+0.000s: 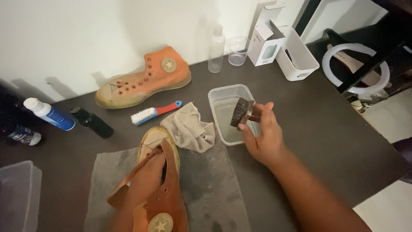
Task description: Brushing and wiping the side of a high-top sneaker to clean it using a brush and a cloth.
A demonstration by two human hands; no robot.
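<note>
Right hand [262,136] raised, fingers [266,112] pinching dark round bristle brush [241,112] over clear plastic water tub [227,111]; left hand [148,178] inside orange canvas high-top shoe [161,189], fingers hidden, state indeterminable

Dark table [326,124] w/ grey mat [214,193], shoe [143,81], tub [223,96]

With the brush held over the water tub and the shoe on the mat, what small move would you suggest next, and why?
Probably bring the dark-bristled brush in the right hand across to the orange high-top shoe. The brush sits above the clear tub of water, while the left hand is tucked inside the shoe, bracing it on the grey mat.
</note>
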